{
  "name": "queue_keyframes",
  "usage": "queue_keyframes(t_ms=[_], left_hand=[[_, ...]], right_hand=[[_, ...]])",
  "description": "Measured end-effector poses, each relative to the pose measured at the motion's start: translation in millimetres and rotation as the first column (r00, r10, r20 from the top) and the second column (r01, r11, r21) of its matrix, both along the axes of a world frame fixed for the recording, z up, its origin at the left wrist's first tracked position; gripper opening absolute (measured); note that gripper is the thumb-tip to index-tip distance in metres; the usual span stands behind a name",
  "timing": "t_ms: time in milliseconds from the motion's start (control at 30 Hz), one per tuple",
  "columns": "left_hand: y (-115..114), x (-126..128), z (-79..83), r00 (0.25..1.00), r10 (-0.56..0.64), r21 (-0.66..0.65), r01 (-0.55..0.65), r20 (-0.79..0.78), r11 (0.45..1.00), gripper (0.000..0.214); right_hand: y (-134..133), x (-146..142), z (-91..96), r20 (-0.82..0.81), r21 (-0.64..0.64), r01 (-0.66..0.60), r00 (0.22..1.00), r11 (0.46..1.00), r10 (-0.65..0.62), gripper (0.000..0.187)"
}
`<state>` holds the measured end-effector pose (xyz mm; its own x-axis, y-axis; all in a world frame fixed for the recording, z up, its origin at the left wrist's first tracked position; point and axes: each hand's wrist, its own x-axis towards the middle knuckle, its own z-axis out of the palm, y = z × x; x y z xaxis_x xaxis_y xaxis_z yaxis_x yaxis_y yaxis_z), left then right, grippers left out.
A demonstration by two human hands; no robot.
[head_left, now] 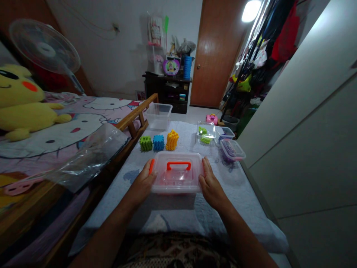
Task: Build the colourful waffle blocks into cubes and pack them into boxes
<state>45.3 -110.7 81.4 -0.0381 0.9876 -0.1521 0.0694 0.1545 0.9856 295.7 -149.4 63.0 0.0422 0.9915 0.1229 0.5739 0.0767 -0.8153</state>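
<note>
We hold a lidded box [178,187] of cloudy, see-through plastic at its two ends, over the middle of the bed's pale cloth [237,190]; the left hand [143,180] grips one end beside an orange-red latch [151,166], and the right hand [209,184] is closed on the opposite end. The lid is rectangular with rounded corners, and one smooth orange-red handle [179,163] spans a recessed panel. What lies inside is blurred by the plastic, and we cannot tell whether the base touches the cloth. Just beyond it we count three deeply ridged blocks in a row: one green block [146,143], one blue block [158,142] and one taller, jagged yellow block [172,140]. Behind them stands one clear, straight-walled bin [158,111]. To the right we count three clear containers: one tub [206,128] showing bright green notched pieces [205,139], one container [225,132] partly covered by its neighbours, and one pink-rimmed container [233,149] with purple contents too dim to make out. At the left lie a crinkled, glossy plastic bag [92,158] and one yellow plush toy [26,108], cut off by the edge.
</note>
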Motion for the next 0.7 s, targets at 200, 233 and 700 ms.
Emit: queue_keyframes(t_ms=[200, 233, 700], left_hand=[[4.6, -2.1, 1.9, 0.997, -0.053, 0.073, 0.057, -0.057, 0.996, 0.054], [4.8, -2.3, 2.2, 0.996, -0.056, 0.072, 0.061, -0.067, 0.996, 0.054], [9.9, -26.3, 0.7, 0.971, -0.129, -0.142, 0.159, 0.199, 0.977, 0.056]], right_hand=[[-3.6, -7.1, 13.6, 0.076, -0.052, -0.058, 0.995, 0.997, 0.062, 0.073], [-4.0, -8.0, 15.6, 0.077, -0.063, -0.052, 0.995, 0.997, 0.057, 0.074], [-0.9, 21.4, 20.8, -0.523, -0.255, -0.066, 0.848, 0.965, -0.080, 0.047]])
